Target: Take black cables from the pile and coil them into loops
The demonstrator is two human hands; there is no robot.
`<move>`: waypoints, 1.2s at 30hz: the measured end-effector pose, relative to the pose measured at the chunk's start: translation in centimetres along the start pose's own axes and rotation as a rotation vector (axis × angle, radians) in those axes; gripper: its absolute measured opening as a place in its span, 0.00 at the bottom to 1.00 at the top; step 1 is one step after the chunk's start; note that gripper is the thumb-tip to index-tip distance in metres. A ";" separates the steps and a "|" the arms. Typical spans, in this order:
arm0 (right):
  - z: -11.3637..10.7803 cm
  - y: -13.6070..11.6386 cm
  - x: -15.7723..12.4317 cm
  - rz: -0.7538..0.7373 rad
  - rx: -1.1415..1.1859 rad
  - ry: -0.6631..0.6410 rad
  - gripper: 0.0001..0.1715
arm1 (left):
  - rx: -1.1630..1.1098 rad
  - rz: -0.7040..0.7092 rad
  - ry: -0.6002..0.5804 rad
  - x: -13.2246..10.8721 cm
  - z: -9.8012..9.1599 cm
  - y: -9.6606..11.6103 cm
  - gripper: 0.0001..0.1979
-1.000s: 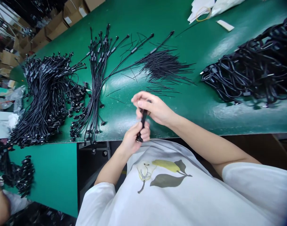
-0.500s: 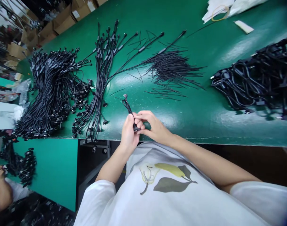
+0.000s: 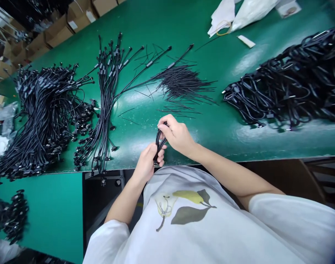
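Near the front edge of the table, my left hand (image 3: 148,160) is closed around the lower part of a folded black cable (image 3: 158,146), whose connector end shows below the fingers. My right hand (image 3: 176,134) pinches the upper loop of the same cable, its fingertips covering part of it. Beyond the hands lies a pile of thin black ties (image 3: 181,82), with a few loose ones around it. To the left of the hands stretches a bunch of straight black cables (image 3: 105,99) with grey sleeves and connectors.
A larger heap of black cables (image 3: 43,110) lies at the left. Coiled black cables (image 3: 288,84) are heaped at the right. White bags (image 3: 250,14) and a small white strip (image 3: 246,41) lie at the back. Cardboard boxes (image 3: 81,16) line the far left edge of the green table (image 3: 211,135).
My right hand has moved up from the cable's lower end to its upper loop. My left hand has shifted slightly lower and left. The view has turned a little to the right.
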State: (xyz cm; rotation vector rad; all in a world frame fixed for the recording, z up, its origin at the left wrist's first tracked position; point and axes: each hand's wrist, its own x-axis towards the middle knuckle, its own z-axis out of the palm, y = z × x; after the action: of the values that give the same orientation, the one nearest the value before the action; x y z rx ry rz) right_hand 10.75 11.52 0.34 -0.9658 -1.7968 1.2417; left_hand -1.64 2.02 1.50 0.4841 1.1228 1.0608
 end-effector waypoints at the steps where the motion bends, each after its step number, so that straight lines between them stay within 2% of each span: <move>1: 0.0 0.1 0.0 -0.011 -0.018 0.007 0.12 | -0.040 -0.064 -0.049 0.0 -0.1 0.3 0.22; 4: -0.7 0.4 0.2 -0.155 -0.167 -0.023 0.13 | -0.049 -0.176 -0.140 0.2 -0.8 0.5 0.22; 7: -2.0 0.5 -0.1 -0.483 -0.471 -0.090 0.13 | 0.095 -0.117 -0.075 0.5 -1.7 -0.1 0.21; 10: -2.9 0.6 -1.5 -0.768 -0.794 -0.291 0.15 | 0.342 -0.043 -0.061 0.6 -2.4 -0.6 0.23; 12: -2.9 0.9 -2.8 -0.821 -0.927 -0.460 0.16 | 0.551 -0.037 -0.140 0.4 -2.6 -0.6 0.23; 15: -2.8 1.4 -4.4 -0.758 -1.003 -0.602 0.18 | 0.846 -0.003 -0.262 -0.2 -2.5 -0.4 0.19; 18: -3.0 1.4 -5.0 -0.685 -0.989 -0.668 0.17 | 1.086 0.071 -0.267 -0.7 -2.2 -0.2 0.16; 22: -3.3 1.2 -4.8 -0.638 -1.009 -0.657 0.13 | 1.288 0.212 -0.233 -0.8 -2.0 -0.4 0.12; 25: -3.0 1.9 -4.9 -0.689 -0.992 -0.599 0.15 | 1.364 0.277 -0.228 -0.4 -2.0 -0.7 0.12; 29: -2.7 2.6 -5.3 -0.725 -0.948 -0.583 0.18 | 1.348 0.173 -0.270 0.1 -1.8 -1.0 0.14; 33: -4.9 2.3 -4.4 -0.541 -0.770 -0.591 0.18 | 1.185 0.149 -0.212 0.6 -2.2 -1.7 0.15; 34: -5.9 2.5 -3.7 -0.455 -0.714 -0.536 0.18 | 1.094 0.139 -0.169 0.7 -2.5 -1.9 0.16; 36: -8.1 3.3 -1.9 -0.221 -0.707 -0.308 0.15 | 0.855 0.106 -0.077 1.1 -2.9 -2.2 0.18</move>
State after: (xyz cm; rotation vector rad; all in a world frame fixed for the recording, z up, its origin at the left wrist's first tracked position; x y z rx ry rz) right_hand 19.24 13.86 -0.98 -0.9304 -2.5935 0.6326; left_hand -3.23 1.42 -1.90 1.2544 1.4687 0.5962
